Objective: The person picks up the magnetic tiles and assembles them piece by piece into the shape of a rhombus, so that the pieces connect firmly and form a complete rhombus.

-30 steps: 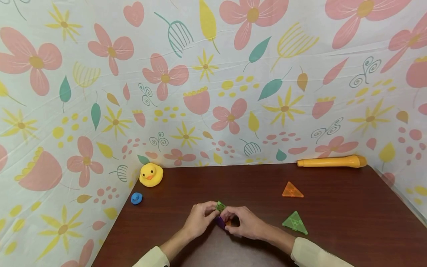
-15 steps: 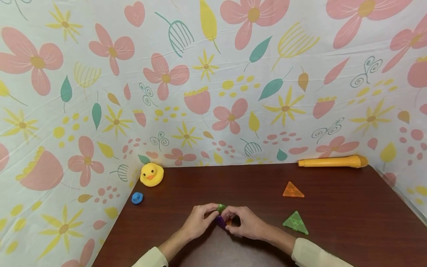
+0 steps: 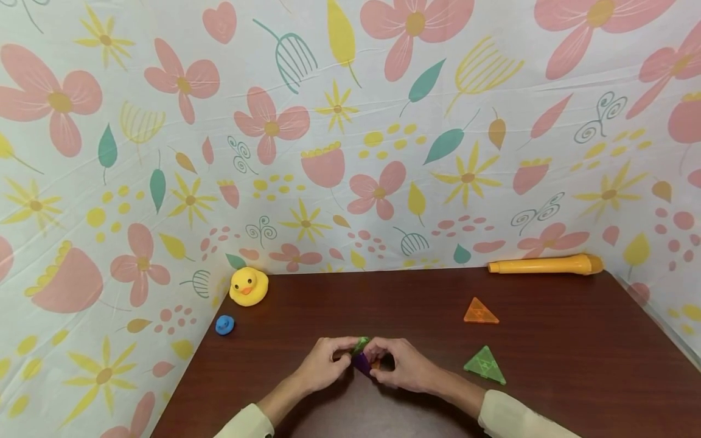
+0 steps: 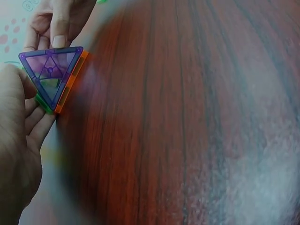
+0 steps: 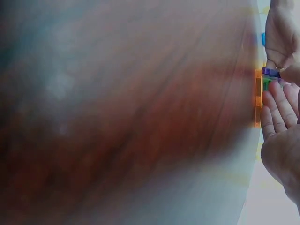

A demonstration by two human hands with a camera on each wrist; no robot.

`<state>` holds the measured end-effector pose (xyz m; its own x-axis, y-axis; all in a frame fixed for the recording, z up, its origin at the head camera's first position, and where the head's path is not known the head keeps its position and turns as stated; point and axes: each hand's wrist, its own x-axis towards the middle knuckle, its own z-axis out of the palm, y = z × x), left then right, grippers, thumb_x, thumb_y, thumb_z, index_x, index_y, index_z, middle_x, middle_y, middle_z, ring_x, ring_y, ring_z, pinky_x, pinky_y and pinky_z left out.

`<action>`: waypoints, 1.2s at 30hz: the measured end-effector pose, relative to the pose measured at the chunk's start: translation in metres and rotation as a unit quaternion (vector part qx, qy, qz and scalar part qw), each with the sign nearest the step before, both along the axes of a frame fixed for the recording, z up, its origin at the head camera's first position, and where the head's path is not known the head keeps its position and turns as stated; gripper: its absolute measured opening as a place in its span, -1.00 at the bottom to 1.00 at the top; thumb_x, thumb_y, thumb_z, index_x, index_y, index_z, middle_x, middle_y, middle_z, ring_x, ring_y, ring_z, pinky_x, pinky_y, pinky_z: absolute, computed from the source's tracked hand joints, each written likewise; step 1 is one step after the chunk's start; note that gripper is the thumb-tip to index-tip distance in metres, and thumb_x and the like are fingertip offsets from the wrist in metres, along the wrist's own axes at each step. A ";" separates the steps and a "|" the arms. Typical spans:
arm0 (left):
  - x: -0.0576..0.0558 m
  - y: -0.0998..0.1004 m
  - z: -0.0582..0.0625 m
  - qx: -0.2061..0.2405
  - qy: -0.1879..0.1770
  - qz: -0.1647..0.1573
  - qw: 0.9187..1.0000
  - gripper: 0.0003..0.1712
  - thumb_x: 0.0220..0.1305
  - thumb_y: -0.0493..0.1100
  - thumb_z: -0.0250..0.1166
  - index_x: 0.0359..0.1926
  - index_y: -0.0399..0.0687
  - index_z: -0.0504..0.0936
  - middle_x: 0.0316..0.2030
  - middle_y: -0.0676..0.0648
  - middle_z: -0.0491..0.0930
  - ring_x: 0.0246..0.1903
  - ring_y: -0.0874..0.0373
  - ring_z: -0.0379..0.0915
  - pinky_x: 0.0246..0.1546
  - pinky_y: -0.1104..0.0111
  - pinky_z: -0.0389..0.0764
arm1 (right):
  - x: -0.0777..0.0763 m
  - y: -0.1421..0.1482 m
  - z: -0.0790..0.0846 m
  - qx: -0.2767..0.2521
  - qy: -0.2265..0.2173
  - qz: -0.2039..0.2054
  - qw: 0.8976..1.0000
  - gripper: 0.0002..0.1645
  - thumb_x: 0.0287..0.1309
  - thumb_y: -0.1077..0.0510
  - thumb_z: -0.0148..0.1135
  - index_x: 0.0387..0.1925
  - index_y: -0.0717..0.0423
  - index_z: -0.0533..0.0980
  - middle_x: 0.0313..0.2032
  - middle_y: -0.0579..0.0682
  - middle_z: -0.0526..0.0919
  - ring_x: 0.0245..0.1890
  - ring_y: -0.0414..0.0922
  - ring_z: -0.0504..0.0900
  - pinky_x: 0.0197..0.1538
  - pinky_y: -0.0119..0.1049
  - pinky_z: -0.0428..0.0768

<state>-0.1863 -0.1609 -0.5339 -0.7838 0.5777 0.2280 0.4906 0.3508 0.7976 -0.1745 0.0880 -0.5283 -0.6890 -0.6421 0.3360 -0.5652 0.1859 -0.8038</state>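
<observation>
Between the two hands are translucent triangular magnetic tiles meeting at their edges: a purple tile (image 4: 50, 70) with its flat face toward the left wrist camera, an orange tile (image 4: 71, 85) along its right side and a green tile (image 4: 46, 104) behind it. My left hand (image 3: 323, 367) pinches the green tile from the left, thumb at the near side and fingers behind. From the right, my right hand (image 3: 404, 365) grips the purple and orange tiles, thumb and fingers curved about them. The fingers partly hide the joined edges.
Right of the hands lie a loose green triangle tile (image 3: 486, 365) and an orange triangle tile (image 3: 480, 311). A yellow toy microphone (image 3: 544, 265) lies along the back wall. At the left edge sit a yellow duck (image 3: 249, 287) and a small blue duck (image 3: 224, 325).
My left hand's thumb has drawn slightly down and its index finger has straightened along the green tile, which now leans more to the right. My right hand holds nearly still.
</observation>
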 end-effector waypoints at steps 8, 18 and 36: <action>-0.001 -0.005 -0.002 -0.005 -0.014 -0.044 0.999 -0.48 0.44 -0.32 0.37 0.39 -0.09 0.62 0.23 0.00 0.67 0.21 0.15 0.61 0.24 0.30 0.58 | 0.000 0.000 0.000 -0.002 -0.001 -0.001 1.000 -0.71 0.24 0.43 0.44 -0.05 0.15 0.62 -0.20 -0.01 0.74 -0.20 0.03 0.73 -0.09 -0.07 0.74; -0.003 -0.005 -0.004 -0.030 0.024 -0.051 0.998 -0.57 0.51 -0.24 0.36 0.34 -0.06 0.67 0.22 0.03 0.67 0.21 0.19 0.60 0.22 0.33 0.60 | 0.002 0.003 0.000 -0.012 0.013 -0.017 1.000 -0.75 0.23 0.37 0.51 -0.15 0.08 0.64 -0.24 -0.10 0.77 -0.20 -0.24 0.73 -0.09 -0.11 0.76; -0.004 -0.006 -0.002 -0.046 0.035 -0.057 0.997 -0.55 0.55 -0.17 0.33 0.38 -0.01 0.63 0.24 0.05 0.66 0.21 0.19 0.58 0.19 0.34 0.61 | 0.012 0.003 0.014 0.137 0.043 -0.133 0.981 0.09 -0.02 -0.07 0.76 0.41 0.19 0.33 0.23 0.14 0.53 0.19 0.06 0.57 0.18 0.04 0.62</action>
<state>-0.1899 -0.1673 -0.5358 -0.6960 0.6833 0.2208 0.5843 0.3600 0.7273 -0.1627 0.0909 -0.5139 -0.8207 -0.5181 0.2409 -0.5314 0.5374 -0.6548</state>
